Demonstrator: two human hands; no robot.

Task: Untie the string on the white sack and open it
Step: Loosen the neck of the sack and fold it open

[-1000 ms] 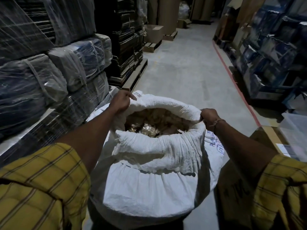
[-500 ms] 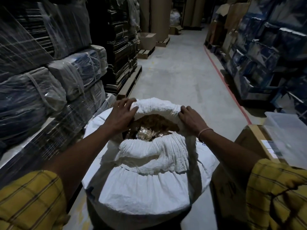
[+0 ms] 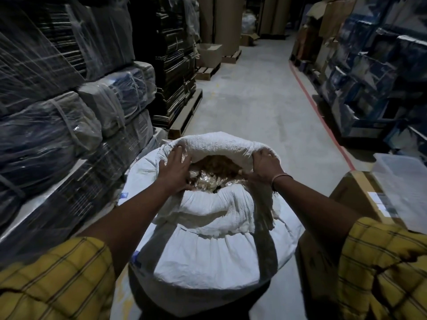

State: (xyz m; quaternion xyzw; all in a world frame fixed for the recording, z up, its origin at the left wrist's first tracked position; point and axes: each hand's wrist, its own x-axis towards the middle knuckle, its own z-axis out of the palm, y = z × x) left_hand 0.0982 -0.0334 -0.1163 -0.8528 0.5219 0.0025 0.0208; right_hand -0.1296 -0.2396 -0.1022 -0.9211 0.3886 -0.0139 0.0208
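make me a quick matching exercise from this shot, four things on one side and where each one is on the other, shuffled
Things:
1. left hand
2. right hand
3. cardboard box
4. red floor line

Places:
A. along the aisle floor, right side
B. on the left rim of the white sack
C. right of the sack, beside the clear plastic bin
D. on the right rim of the sack

Pairs: 1-B, 2-D, 3-C, 4-A
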